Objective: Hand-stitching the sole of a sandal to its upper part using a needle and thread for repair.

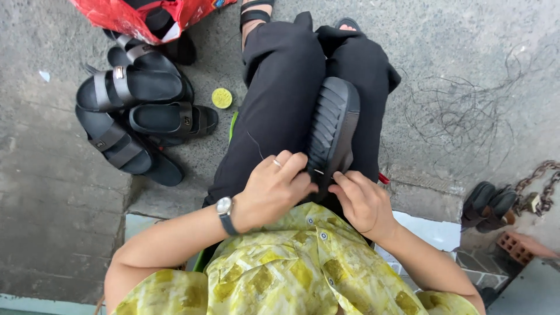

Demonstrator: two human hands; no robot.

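A black shoe lies sole-up across the person's lap, heel end toward the body. The left hand is closed over that near end, fingers curled on the sole's edge, a thread trailing up over the trousers. The right hand pinches narrowly at the same edge, a thin needle showing between the 2 hands (what the fingertips grip is too small to tell). Sandals and a small yellow tin sit on the concrete at the left. Likely risks: the needle slipping into a finger, or the loose thread tangling.
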